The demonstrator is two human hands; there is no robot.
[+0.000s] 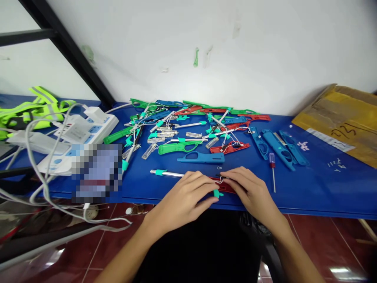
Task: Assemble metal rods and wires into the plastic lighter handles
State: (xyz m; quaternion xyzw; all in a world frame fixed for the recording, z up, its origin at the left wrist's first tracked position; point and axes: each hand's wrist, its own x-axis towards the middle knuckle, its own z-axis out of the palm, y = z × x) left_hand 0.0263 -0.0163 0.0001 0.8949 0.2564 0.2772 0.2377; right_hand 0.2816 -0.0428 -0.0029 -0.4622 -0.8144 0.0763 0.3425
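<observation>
Over the red casing, a teal piece is pinched by the left hand, a black part by the right hand.

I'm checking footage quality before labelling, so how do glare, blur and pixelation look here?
Head view: white glare spots on the red floor tiles; coarse pixelation hides an object beside the power strip; soft shading on the white wall; fine detail around the teal piece is slightly soft, while the screwdriver reads clearly.

The taped box bears handwritten digits, apparently 231
</observation>
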